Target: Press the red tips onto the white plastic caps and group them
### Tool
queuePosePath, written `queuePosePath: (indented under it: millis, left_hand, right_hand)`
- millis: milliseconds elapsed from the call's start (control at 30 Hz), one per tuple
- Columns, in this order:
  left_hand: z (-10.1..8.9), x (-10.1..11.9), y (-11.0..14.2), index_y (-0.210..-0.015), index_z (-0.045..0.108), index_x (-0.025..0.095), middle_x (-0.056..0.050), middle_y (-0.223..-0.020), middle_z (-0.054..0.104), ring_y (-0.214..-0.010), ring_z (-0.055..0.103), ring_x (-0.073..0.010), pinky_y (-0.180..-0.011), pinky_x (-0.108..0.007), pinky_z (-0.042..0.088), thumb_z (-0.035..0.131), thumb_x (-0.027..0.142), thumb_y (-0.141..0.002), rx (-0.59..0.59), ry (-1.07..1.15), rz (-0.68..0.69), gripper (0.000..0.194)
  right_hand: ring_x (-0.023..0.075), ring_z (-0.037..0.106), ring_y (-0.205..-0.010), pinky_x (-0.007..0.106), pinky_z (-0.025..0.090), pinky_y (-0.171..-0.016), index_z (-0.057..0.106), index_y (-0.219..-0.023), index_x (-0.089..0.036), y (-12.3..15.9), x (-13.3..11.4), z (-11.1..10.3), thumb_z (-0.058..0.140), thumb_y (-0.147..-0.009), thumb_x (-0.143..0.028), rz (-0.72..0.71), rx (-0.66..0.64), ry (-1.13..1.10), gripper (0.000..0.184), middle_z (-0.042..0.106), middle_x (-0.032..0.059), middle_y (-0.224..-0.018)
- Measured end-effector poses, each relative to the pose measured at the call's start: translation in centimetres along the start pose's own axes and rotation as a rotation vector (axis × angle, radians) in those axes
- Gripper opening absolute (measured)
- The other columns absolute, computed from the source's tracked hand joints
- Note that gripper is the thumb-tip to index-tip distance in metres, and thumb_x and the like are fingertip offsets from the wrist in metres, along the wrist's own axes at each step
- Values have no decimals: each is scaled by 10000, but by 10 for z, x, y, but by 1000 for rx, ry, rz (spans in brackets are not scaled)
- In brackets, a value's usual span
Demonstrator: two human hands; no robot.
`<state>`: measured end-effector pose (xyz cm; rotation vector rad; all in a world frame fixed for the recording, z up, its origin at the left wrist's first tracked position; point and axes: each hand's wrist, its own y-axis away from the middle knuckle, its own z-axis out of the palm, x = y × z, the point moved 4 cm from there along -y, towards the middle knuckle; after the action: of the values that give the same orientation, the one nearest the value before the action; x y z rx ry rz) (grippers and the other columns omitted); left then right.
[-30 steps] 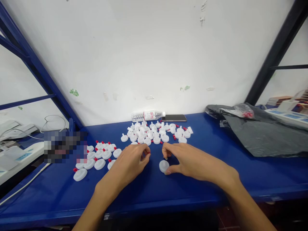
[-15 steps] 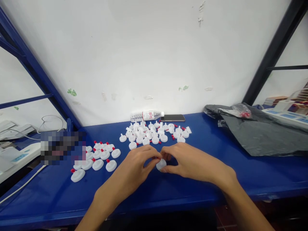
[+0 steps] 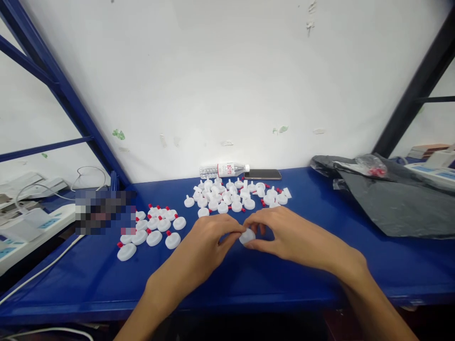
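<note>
My right hand (image 3: 272, 232) grips a white round plastic cap (image 3: 248, 236) between thumb and fingers, just above the blue table. At the cap's spout end my left hand (image 3: 222, 239) pinches thumb and forefinger together; the small red tip there is mostly hidden by the fingers. Beyond the hands lies a loose pile of white spouted caps (image 3: 222, 207), with small red tips (image 3: 263, 202) scattered among them. To the left, a group of white caps with red tips on their spouts (image 3: 173, 240) rests on the table.
A clear plastic bottle (image 3: 227, 170) lies on its side against the wall, and a phone (image 3: 263, 174) sits beside it. A dark grey plastic bag (image 3: 391, 203) covers the right of the table (image 3: 284, 289). White power strips (image 3: 53, 218) and a cable stand at left.
The view has shifted slightly, so everything appears farther right. Both hands stay together at the same cap; the red tip at my left fingertips shows less than before.
</note>
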<state>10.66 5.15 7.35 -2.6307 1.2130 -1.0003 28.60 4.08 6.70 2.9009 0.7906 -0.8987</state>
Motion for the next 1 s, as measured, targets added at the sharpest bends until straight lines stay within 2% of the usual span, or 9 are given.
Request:
queuePosePath:
  millis: [100, 167, 233, 300, 400, 567, 700, 833, 1000]
  left_hand:
    - [0, 0, 0, -1015, 760, 274, 52, -963, 761, -787, 671, -106, -768, -222, 475, 618, 175, -964, -2, 37, -28, 180]
    - [0, 0, -1, -1003, 764, 286, 70, -930, 762, -732, 660, -92, -731, -213, 469, 622, 194, -964, -28, 56, -47, 173]
    - [-2, -2, -1, -996, 768, 293, 77, -932, 764, -752, 666, -91, -721, -206, 463, 633, 198, -954, -53, 44, -58, 171]
    - [-6, -8, 0, -1001, 770, 288, 65, -958, 770, -825, 684, -114, -739, -216, 463, 630, 199, -949, -57, -27, -85, 174]
    - [-17, -24, 3, -987, 784, 266, 27, -971, 785, -895, 704, -179, -779, -269, 467, 615, 197, -936, -68, -222, -183, 189]
    - [-43, -59, 15, -898, 812, 270, -15, -914, 803, -863, 730, -252, -776, -331, 473, 590, 202, -884, -122, -435, -438, 233]
    - [-62, -76, 25, -859, 805, 252, -52, -903, 795, -836, 722, -273, -707, -328, 466, 573, 246, -844, -84, -518, -551, 232]
    - [-69, -88, 29, -928, 784, 238, -68, -959, 784, -877, 712, -269, -712, -322, 467, 512, 219, -855, -63, -592, -558, 282]
    - [-64, -92, 32, -1099, 760, 232, -86, -1025, 769, -967, 694, -289, -818, -365, 492, 512, 216, -887, -90, -683, -516, 327]
  right_hand:
    - [205, 648, -863, 284, 415, -715, 731, -972, -245, 1, -5, 1, 621, -944, -457, -14, -50, -27, 241, 725, 10, -896]
    - [222, 659, -904, 286, 429, -727, 730, -1012, -258, 2, -7, 3, 607, -951, -504, -13, -86, -49, 282, 738, 9, -905]
    - [239, 672, -952, 293, 448, -752, 698, -1188, -286, 2, -4, 5, 599, -947, -553, -1, -105, -74, 374, 755, 8, -951]
    - [244, 686, -956, 309, 465, -780, 583, -1391, -300, 0, 2, 7, 595, -944, -580, 21, -82, -62, 528, 766, 9, -988]
    - [261, 695, -934, 347, 474, -809, 466, -1504, -265, -4, 13, 7, 577, -964, -563, 53, 9, 64, 627, 770, 35, -998]
    - [270, 694, -936, 349, 478, -784, 528, -1424, -268, -5, 16, 4, 553, -998, -472, 56, 45, 160, 473, 766, 46, -1004]
    - [253, 684, -920, 329, 471, -753, 557, -1356, -316, -2, 12, 4, 576, -993, -414, 49, 23, 161, 376, 760, 9, -982]
    - [247, 677, -918, 322, 464, -746, 554, -1358, -328, -2, 15, 4, 586, -990, -367, 54, 23, 167, 371, 755, 8, -987]
    - [241, 670, -907, 322, 464, -751, 556, -1354, -331, -3, 17, 6, 590, -987, -352, 48, 7, 173, 369, 748, 7, -986]
